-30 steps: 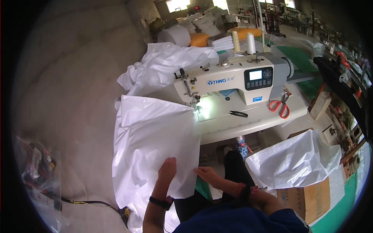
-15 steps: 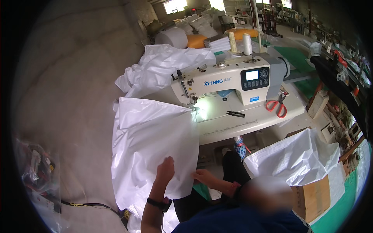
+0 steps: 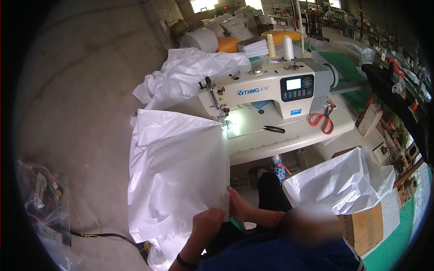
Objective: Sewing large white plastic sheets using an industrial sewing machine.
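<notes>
A large white plastic-looking sheet (image 3: 176, 167) hangs over the near left edge of the sewing table. Its upper right corner lies under the needle area of a white sewing machine (image 3: 271, 86), whose lamp is lit. My left hand (image 3: 209, 224) is closed at the sheet's lower right edge, fingertips pinching it. Against that same edge, just to the right, is my right hand (image 3: 240, 207), one finger stretched upward along it. Its other fingers are partly hidden by the sheet.
Black thread snips (image 3: 274, 129) and red-handled scissors (image 3: 322, 123) lie on the table (image 3: 262, 149). More white sheeting (image 3: 194, 72) is heaped behind the machine. Another white sheet (image 3: 343, 180) covers a cardboard box (image 3: 368, 230) at right. Thread cones (image 3: 288, 49) stand behind.
My left hand has moved down and right to the sheet's edge and closed there. My right hand has turned upward and shifted slightly up and right along the edge.
</notes>
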Demonstrator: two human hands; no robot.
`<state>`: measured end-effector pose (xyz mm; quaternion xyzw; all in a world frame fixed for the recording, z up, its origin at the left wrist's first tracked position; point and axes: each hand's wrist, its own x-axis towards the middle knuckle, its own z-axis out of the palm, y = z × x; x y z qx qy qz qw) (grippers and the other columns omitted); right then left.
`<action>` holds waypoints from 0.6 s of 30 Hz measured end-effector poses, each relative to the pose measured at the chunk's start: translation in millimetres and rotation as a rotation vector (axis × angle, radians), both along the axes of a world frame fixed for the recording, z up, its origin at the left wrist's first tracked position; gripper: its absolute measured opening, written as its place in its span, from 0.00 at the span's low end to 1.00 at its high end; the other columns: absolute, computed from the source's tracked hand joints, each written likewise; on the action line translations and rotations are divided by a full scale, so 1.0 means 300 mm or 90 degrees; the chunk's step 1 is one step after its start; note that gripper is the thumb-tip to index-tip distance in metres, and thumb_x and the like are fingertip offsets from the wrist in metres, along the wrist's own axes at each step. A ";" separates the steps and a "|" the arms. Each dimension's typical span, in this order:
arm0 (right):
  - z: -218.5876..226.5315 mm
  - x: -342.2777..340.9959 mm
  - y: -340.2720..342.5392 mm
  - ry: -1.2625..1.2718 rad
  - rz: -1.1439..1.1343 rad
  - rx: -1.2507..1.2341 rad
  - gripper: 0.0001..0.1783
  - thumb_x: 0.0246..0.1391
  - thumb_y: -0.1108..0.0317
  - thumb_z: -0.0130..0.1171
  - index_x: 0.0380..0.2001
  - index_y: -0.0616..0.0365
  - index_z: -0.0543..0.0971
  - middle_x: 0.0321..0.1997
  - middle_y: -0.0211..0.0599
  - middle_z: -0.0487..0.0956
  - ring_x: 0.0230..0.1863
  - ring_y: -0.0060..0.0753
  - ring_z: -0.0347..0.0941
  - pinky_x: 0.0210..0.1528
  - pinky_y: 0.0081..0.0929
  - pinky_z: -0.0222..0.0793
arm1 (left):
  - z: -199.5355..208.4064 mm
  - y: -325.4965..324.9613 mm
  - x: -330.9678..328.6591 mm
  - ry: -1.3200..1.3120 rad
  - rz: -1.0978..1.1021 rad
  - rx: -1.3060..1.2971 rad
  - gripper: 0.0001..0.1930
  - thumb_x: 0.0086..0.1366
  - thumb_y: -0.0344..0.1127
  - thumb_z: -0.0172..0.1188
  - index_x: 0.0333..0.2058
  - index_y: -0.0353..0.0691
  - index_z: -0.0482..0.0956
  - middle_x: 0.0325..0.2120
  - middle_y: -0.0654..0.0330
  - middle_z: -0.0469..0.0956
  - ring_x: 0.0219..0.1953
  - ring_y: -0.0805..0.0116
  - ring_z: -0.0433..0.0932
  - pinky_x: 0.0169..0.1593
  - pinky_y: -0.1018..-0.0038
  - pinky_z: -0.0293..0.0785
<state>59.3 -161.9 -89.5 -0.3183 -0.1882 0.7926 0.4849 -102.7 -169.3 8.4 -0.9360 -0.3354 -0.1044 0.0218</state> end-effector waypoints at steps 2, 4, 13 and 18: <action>0.031 0.007 -0.021 -0.222 0.014 0.169 0.19 0.65 0.56 0.51 0.48 0.59 0.74 0.41 0.35 0.79 0.39 0.34 0.78 0.37 0.37 0.77 | 0.055 -0.016 0.005 0.049 -0.023 -0.021 0.07 0.57 0.37 0.62 0.32 0.44 0.76 0.28 0.60 0.77 0.33 0.60 0.80 0.32 0.66 0.75; 0.042 -0.005 -0.038 -0.177 -0.010 0.053 0.18 0.65 0.57 0.50 0.48 0.60 0.74 0.40 0.37 0.78 0.40 0.34 0.78 0.37 0.38 0.77 | 0.083 -0.004 0.018 0.109 -0.045 -0.109 0.09 0.55 0.38 0.64 0.33 0.44 0.77 0.34 0.57 0.78 0.41 0.57 0.79 0.41 0.62 0.75; 0.000 -0.007 -0.061 -0.214 -0.030 -0.034 0.17 0.65 0.61 0.47 0.47 0.64 0.75 0.39 0.37 0.78 0.39 0.31 0.75 0.37 0.35 0.75 | 0.054 0.365 -0.093 0.018 0.219 0.378 0.20 0.54 0.28 0.57 0.48 0.39 0.77 0.44 0.55 0.76 0.49 0.53 0.73 0.53 0.53 0.66; 0.000 -0.035 -0.057 -0.295 -0.010 0.004 0.17 0.65 0.60 0.47 0.43 0.63 0.76 0.35 0.36 0.78 0.34 0.33 0.76 0.34 0.34 0.73 | 0.147 0.346 -0.100 -0.089 0.050 0.124 0.13 0.55 0.23 0.52 0.40 0.37 0.79 0.31 0.53 0.80 0.37 0.53 0.80 0.43 0.59 0.75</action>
